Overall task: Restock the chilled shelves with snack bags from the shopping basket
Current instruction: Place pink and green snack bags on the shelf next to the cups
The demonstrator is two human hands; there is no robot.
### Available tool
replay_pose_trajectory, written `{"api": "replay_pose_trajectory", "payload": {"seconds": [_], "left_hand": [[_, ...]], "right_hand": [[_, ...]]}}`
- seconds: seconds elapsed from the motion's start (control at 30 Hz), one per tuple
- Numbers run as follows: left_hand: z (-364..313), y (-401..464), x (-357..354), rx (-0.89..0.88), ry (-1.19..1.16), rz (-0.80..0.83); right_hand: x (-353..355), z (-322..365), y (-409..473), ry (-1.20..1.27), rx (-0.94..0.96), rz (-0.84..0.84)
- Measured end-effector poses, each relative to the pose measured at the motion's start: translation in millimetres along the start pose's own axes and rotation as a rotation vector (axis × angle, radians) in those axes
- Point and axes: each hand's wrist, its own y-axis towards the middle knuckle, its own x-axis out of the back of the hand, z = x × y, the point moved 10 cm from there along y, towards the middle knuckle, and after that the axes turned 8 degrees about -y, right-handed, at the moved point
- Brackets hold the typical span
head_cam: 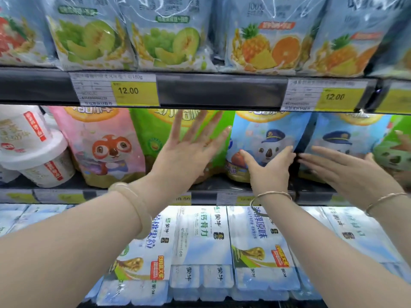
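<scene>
Dark shelf rails (222,92) across a lit chiller, fronted with white-and-yellow price tags (114,90) reading 12.00. Bright light under each shelf edge. White tubs (35,152) at the left of the middle shelf, pale blue multipacks (255,247) filling the bottom shelf.

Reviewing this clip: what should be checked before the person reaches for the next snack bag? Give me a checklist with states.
1. Left hand free: ok, open, flat on the green bag.
2. Right hand free: ok, open against the blue koala bag.
3. Blue koala bag upright: ok.
4. Pink bag facing front: ok.
5. Shopping basket within reach: cannot tell, out of view.
6. Room behind the front row: cannot tell.
</scene>
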Motion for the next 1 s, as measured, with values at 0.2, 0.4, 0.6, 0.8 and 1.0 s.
{"api": "replay_pose_trajectory", "payload": {"seconds": [0.2, 0.4, 0.6, 0.8, 1.0], "left_hand": [[17.3, 5.0, -26.0, 0.003, -0.024, 0.125], [23.9, 6.0, -44.8, -0.029, -0.036, 0.201], [19.7, -9.0, -24.8, -0.095, 0.046, 0.052], [58.2, -66.8, -9.7, 0.113, -0.12, -0.074], [132.1, -133.3, -42.8, 0.777, -0.745, 0.039]], "right_hand": [[-13.3, -5.1, 5.9, -0.102, 0.059, 0.103], [-21.8, -4.9, 12.3, -0.249, 0.148, 0.145], [-9.6, -9.0, 4.2, -0.309, 0.138, 0.053], [-17.0, 45.7, -57.4, -0.337, 0.344, -0.15], [-101.0, 149.1, -152.7, -0.737, 1.1, -0.085]]}}
